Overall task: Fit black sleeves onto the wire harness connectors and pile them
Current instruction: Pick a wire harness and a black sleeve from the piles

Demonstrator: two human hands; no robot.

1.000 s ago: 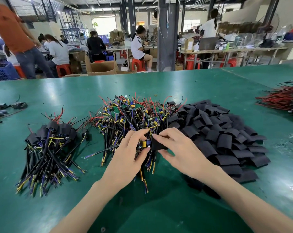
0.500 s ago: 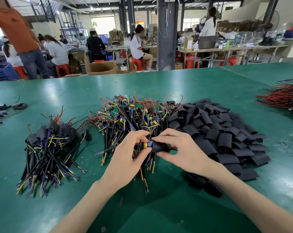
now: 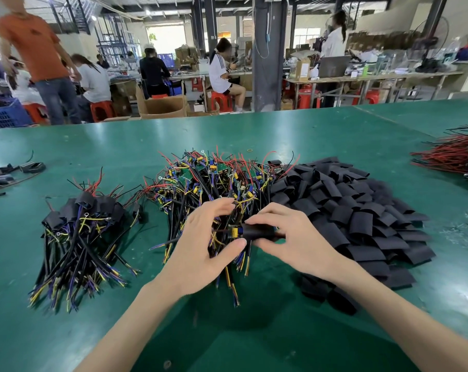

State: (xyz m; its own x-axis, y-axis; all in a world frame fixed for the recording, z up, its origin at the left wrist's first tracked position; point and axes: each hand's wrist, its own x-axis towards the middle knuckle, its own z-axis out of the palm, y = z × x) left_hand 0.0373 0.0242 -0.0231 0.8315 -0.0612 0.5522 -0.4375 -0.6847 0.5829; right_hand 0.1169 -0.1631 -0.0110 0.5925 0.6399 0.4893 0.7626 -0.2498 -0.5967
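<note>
The black sleeve (image 3: pixel 257 231) sits pinched between right-hand fingers (image 3: pixel 265 214).

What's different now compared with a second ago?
The right hand has worked the black sleeve further onto the wire harness that the left hand holds; the sleeve now looks rounder. Both grips and the finished pile stayed.

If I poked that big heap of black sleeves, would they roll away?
Probably not far. The black sleeves look flattened, not round, so they would likely slide rather than roll. They seem thin and light, heaped loosely, so a poke might scatter a few across the green table.
</note>
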